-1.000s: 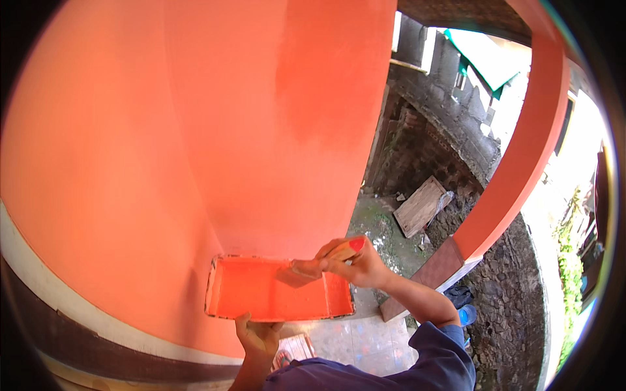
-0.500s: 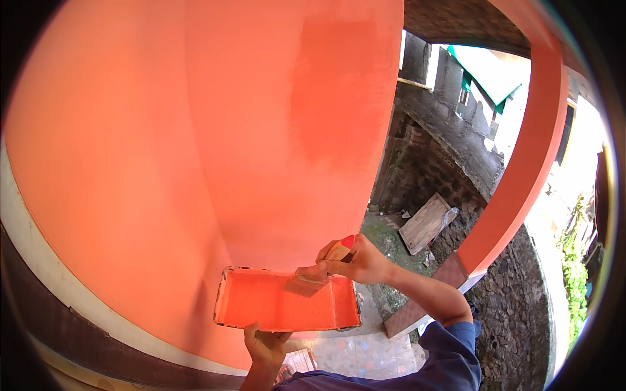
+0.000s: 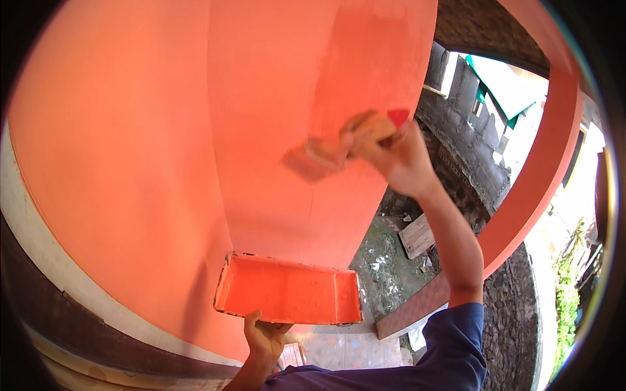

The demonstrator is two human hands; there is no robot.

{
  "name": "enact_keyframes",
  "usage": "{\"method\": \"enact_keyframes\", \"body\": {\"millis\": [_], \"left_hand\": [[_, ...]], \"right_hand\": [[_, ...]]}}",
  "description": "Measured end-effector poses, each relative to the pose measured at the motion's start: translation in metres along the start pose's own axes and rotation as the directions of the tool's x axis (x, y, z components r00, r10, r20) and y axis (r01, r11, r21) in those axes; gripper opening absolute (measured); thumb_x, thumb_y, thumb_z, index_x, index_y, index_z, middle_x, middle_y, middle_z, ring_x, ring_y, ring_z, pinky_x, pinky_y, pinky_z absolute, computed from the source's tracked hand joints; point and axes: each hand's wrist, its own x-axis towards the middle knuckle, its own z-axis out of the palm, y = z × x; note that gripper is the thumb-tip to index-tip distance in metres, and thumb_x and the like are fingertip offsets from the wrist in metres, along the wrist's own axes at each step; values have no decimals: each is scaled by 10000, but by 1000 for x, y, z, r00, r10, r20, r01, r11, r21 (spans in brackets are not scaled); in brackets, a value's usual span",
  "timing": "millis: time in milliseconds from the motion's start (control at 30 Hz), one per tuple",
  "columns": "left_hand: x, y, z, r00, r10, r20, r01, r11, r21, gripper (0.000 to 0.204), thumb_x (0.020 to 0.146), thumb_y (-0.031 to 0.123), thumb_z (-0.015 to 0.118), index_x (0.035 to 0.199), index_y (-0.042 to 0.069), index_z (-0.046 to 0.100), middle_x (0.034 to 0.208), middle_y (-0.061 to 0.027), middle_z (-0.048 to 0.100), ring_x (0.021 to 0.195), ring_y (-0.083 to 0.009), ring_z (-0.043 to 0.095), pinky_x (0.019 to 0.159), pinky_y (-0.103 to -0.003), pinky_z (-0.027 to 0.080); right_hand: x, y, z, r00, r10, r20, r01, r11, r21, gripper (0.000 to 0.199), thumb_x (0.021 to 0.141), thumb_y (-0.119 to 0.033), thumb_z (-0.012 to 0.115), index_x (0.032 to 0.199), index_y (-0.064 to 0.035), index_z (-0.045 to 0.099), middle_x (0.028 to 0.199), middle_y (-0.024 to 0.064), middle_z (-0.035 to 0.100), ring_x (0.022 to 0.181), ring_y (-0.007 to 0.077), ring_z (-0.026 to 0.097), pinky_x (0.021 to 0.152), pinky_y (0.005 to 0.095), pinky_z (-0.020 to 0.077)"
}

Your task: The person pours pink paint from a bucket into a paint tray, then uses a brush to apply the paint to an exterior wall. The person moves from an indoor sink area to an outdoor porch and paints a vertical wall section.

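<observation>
My right hand [image 3: 404,159] is closed round the handle of a wide paintbrush [image 3: 316,159], raised in front of the orange wall [image 3: 267,98]. The handle has a red end, and the bristles point left, blurred by motion. Whether they touch the wall I cannot tell. Below, my left hand [image 3: 264,335] grips the near edge of a rectangular paint tray [image 3: 287,290], with the thumb over its rim. Orange paint coats the inside of the tray, and dark chips mark its edge. A darker, fresh-looking paint patch [image 3: 372,65] covers the upper right part of the wall.
An orange pillar [image 3: 544,176] curves down on the right. Beyond the wall's edge, a wooden board [image 3: 417,236] lies on rough ground by a stone wall [image 3: 515,313]. Pale floor tiles [image 3: 352,352] show below the tray. A white and dark band [image 3: 72,280] borders the wall at left.
My right hand has lifted the paintbrush out of the tray, up and to the right, in front of the wall. My left hand still holds the tray in nearly the same place.
</observation>
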Motion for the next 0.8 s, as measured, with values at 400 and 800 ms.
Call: {"method": "enact_keyframes", "body": {"millis": [400, 800], "left_hand": [[9, -7, -15, 994, -33, 108, 39, 998, -56, 605, 877, 337, 653, 1371, 38, 472, 1249, -135, 625, 997, -284, 700, 847, -475, 650], [10, -1, -30, 994, -65, 88, 71, 995, -75, 637, 868, 340, 662, 1401, 57, 455, 1331, -141, 599, 1150, -340, 673, 845, -513, 653]], "right_hand": [[118, 24, -26, 581, -631, 514, 518, -201, -832, 169, 898, -241, 696, 922, -115, 587, 1139, 48, 676, 910, 169, 686, 606, 279, 582], [139, -11, -7, 959, -215, 186, 282, 630, -723, 158, 945, -247, 665, 909, -99, 707, 755, 107, 678, 661, 308, 665, 547, 410, 509]]}}
